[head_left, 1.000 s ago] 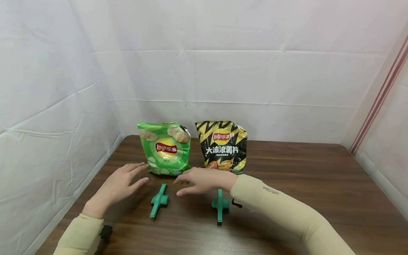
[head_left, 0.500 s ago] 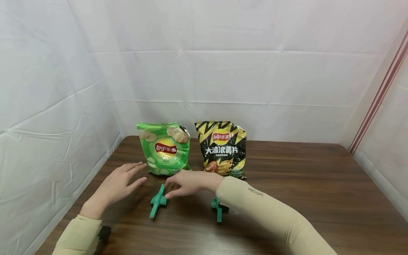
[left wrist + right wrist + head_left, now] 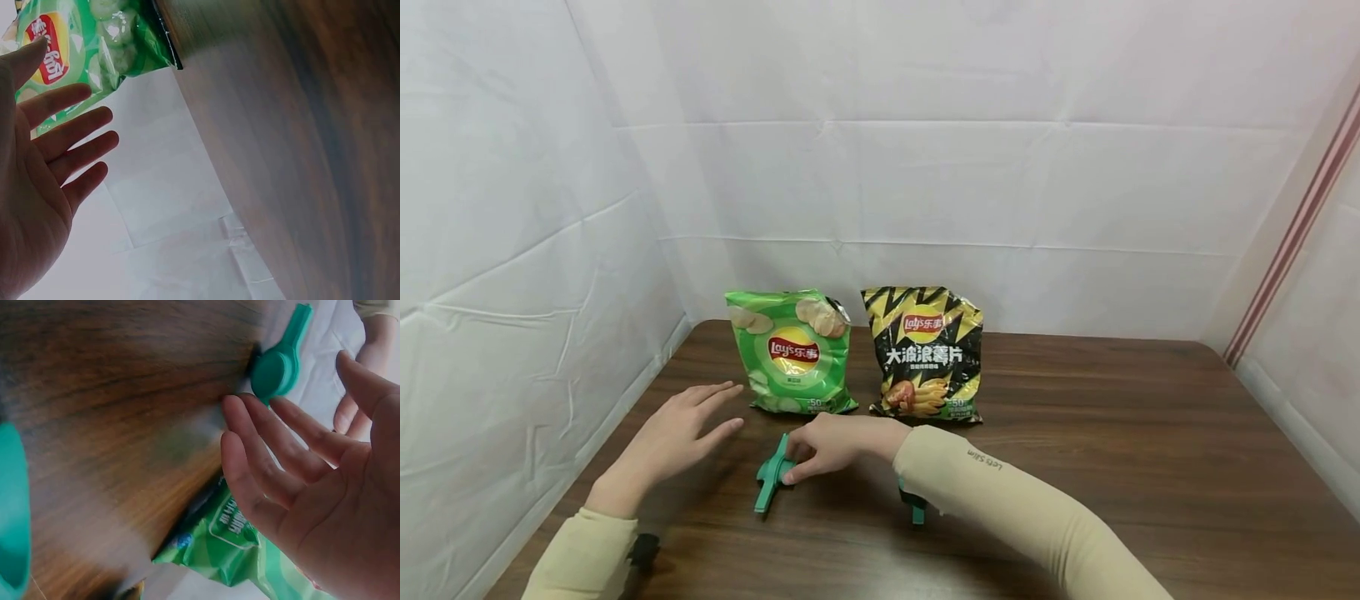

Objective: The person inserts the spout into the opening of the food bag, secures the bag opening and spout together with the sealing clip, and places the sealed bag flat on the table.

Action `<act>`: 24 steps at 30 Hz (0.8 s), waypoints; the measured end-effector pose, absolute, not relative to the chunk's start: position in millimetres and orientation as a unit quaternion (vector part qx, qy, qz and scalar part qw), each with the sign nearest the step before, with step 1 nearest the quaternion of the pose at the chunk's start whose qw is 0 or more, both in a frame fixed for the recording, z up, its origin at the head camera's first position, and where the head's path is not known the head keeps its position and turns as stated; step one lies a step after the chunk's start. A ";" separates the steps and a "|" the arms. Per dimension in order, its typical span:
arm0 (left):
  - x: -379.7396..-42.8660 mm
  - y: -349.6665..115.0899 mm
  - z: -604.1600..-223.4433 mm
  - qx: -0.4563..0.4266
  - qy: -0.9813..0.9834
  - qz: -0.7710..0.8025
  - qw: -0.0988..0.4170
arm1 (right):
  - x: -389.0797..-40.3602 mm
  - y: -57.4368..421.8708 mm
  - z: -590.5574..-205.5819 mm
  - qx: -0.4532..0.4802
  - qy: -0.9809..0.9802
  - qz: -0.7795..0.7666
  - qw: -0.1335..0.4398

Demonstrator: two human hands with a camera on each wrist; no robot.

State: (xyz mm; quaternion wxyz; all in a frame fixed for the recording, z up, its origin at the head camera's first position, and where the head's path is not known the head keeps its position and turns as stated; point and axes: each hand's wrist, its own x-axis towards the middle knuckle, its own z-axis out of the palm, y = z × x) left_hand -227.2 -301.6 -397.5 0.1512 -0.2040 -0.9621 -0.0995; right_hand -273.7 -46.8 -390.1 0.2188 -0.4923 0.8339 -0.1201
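A green bag clip with a round cap [image 3: 767, 479] lies on the table in the head view. My right hand [image 3: 835, 442] is over its right side, the fingertips close to the cap. In the right wrist view the fingers are slightly bent and the thumb stands apart from the clip [image 3: 275, 372]; contact is hard to tell. My left hand [image 3: 673, 442] hovers left of the clip with fingers spread, nearest to the green chip bag [image 3: 793, 354], and holds nothing. A second green bag clip [image 3: 917, 515] is partly hidden under my right forearm.
A black and yellow chip bag [image 3: 925, 358] stands upright right of the green one at the back of the brown wooden table [image 3: 1097, 400]. White sheeting [image 3: 955, 183] hangs behind and at both sides.
My right hand has moved left and down to the left clip, its forearm passing over the right clip. The left hand has barely moved; the bags and clips stay put.
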 end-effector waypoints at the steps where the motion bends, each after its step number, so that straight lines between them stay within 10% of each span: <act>1: -227.3 -301.5 -397.4 -0.204 -0.962 -0.099 0.150 | -273.2 -47.1 -391.3 -0.490 0.836 -0.119 0.216; 24: -228.5 -299.6 -396.4 -0.206 -0.962 -0.091 0.154 | -261.8 -59.0 -397.0 -0.261 0.887 -0.260 0.279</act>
